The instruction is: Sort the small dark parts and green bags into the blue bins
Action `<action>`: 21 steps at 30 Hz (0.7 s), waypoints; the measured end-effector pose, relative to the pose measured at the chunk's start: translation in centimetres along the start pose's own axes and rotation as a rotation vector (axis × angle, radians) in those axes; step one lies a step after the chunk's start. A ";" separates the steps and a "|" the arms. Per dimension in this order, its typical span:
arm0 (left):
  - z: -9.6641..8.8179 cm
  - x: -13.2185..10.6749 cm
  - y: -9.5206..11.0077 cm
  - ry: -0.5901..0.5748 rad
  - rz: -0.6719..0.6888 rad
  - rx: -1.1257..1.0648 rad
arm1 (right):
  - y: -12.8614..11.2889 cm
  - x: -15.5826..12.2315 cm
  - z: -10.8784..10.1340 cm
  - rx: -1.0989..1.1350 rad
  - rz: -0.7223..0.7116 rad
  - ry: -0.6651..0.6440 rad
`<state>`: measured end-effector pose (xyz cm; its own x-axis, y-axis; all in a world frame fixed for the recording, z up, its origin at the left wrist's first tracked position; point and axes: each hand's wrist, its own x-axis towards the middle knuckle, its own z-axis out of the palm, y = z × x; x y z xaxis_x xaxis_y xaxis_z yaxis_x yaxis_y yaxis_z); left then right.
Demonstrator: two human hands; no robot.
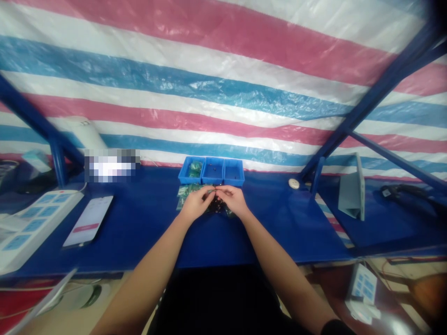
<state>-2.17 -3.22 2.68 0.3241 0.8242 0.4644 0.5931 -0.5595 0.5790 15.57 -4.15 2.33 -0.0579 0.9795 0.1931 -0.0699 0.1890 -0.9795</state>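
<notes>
Blue table (146, 232) | left hand (196, 203) and right hand (233, 200) meet fingertip to fingertip, both pinched narrow on 1 small piece (213, 188), too blurred to name | held over green packets (185, 190), likely so drops stay put | 3 blue bins (211, 170) just behind, within easy reach.

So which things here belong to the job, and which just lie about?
In use: left hand, right hand, small part pinched between them, green packets, blue bins.
Lying about: phone, power strip, grey stand.
</notes>
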 end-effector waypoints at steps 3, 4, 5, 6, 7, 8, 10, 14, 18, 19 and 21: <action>0.1 0.0 -0.2 0.031 0.008 0.005 | 0.0 0.1 0.0 -0.004 0.015 0.008; 0.2 0.0 -0.2 0.040 0.015 0.005 | 0.1 0.1 0.0 -0.005 0.019 0.011; 0.2 0.0 -0.3 0.044 0.020 0.004 | 0.1 0.1 0.0 -0.005 0.019 0.012; 0.2 0.1 -0.3 0.041 0.020 0.003 | 0.2 0.1 0.0 -0.005 0.016 0.010; 0.2 0.1 -0.3 0.034 0.018 0.001 | 0.2 0.1 -0.1 -0.006 0.012 0.006; 0.2 0.1 -0.3 0.025 0.015 -0.001 | 0.3 0.1 -0.1 -0.006 0.008 -0.002; 0.2 0.2 -0.4 0.012 0.012 -0.007 | 0.4 0.2 -0.2 -0.011 0.004 -0.018; 0.2 0.2 -0.4 -0.011 0.003 -0.013 | 0.4 0.2 -0.3 -0.029 -0.004 -0.016; 0.4 0.1 -0.5 0.001 0.001 -0.029 | 0.2 0.2 -0.3 -0.037 0.002 0.014; 0.4 0.1 -0.5 0.010 -0.002 -0.028 | 0.2 0.2 -0.3 -0.037 0.006 0.015; 0.5 0.1 -0.5 0.027 -0.004 -0.022 | 0.2 0.2 -0.3 -0.038 0.013 0.011</action>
<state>-2.12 -2.81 2.08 0.3017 0.8237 0.4801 0.5777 -0.5585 0.5953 15.81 -3.94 2.16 -0.0474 0.9825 0.1800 -0.0317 0.1786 -0.9834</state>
